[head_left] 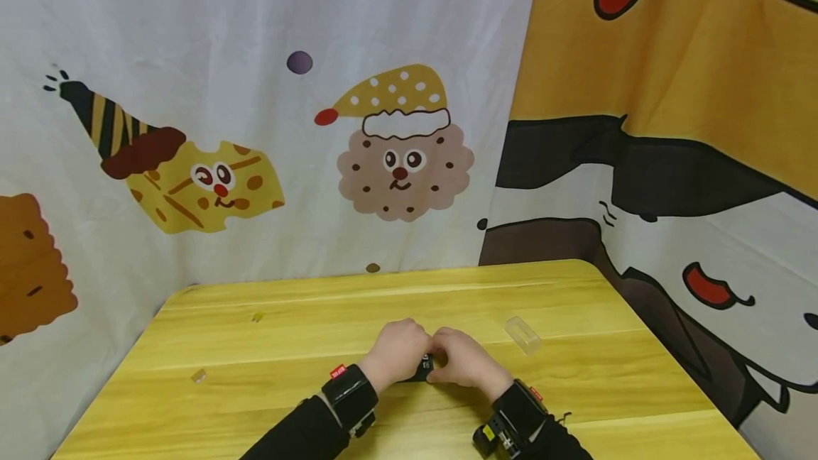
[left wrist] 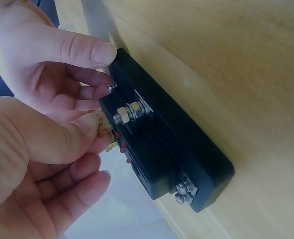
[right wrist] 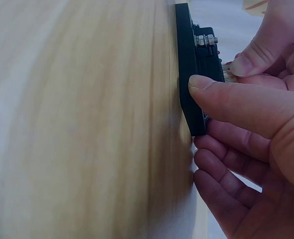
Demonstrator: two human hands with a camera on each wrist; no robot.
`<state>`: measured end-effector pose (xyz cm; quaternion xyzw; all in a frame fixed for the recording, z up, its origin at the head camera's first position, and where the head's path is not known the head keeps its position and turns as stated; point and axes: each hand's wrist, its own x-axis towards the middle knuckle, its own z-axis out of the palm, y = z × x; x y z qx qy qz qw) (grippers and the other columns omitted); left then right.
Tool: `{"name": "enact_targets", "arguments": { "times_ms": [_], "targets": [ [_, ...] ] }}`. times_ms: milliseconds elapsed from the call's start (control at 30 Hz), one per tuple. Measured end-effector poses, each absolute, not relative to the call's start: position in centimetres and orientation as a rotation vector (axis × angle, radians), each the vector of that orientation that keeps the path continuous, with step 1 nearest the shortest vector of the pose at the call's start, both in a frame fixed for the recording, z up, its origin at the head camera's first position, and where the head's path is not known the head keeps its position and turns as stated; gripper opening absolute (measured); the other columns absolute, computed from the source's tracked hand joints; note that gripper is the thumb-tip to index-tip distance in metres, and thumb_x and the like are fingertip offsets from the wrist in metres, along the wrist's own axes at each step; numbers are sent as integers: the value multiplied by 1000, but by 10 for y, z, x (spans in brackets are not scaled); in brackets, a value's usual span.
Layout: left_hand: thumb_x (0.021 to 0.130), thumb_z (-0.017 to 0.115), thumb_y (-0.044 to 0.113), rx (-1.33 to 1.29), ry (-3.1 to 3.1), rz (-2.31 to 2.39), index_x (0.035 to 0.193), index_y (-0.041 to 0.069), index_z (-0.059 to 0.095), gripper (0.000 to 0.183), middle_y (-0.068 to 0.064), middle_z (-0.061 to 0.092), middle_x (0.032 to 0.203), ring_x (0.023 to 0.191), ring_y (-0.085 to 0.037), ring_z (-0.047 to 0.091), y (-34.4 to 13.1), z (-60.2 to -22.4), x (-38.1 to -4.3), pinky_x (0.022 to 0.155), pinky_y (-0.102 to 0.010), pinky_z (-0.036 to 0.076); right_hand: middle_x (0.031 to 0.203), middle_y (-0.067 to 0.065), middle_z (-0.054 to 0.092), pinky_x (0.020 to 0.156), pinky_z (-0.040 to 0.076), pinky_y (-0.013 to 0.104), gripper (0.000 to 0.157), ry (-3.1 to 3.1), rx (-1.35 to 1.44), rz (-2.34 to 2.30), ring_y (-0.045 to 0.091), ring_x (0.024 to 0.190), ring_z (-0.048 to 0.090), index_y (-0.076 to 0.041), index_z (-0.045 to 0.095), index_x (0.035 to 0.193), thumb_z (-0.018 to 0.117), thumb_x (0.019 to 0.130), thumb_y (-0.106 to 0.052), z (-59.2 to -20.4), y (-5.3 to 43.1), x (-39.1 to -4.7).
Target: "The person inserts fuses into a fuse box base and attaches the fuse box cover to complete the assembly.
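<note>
A black fuse box (left wrist: 159,124) stands on the table between my hands, its flat base touching the wood. Metal bolts with nuts stick out of it, and small red dots run along its block. My left hand (head_left: 397,352) pinches a small translucent blade fuse (left wrist: 105,123) between thumb and finger at the block's face; how deep the fuse sits cannot be seen. With thumb and fingers, my right hand (head_left: 465,360) grips one end of the base. From the head view, most of the fuse box is hidden behind the hands.
On the wooden table (head_left: 307,346), a clear plastic cover (head_left: 522,334) lies right of the hands. Two small translucent pieces lie to the left, one nearer (head_left: 199,376) and one farther back (head_left: 258,316). A printed curtain (head_left: 243,20) hangs behind the table.
</note>
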<state>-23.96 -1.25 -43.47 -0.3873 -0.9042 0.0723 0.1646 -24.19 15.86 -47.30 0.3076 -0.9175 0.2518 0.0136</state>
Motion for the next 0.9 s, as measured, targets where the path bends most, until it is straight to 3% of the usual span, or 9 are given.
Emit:
{"name": "enact_targets", "arguments": {
  "times_ms": [267,533,900],
  "targets": [
    [76,69,25,-1098,-2563,190,70,23,64,9,8,57,65,65,-10,54,-12,-434,-237,55,-27,47,93,-4,57,79,44,30,36,-2872,961,827,11,82,50,-18,65,98,78,65,-27,-471,159,-242],
    [76,70,18,-1139,-2636,66,77,26,67,9,11,57,67,69,-9,54,-17,-434,-240,63,-26,47,91,-5,55,77,43,28,32,-2879,958,809,9,79,48,-17,66,95,77,66,-27,-470,158,-243],
    [77,67,14,-1128,-2644,-6,71,23,63,12,10,53,65,66,-9,51,-25,-435,-235,60,-24,45,94,-8,56,80,43,28,37,-2879,957,793,8,84,50,-17,67,100,77,67,-28,-475,157,-244]
  ]
}}
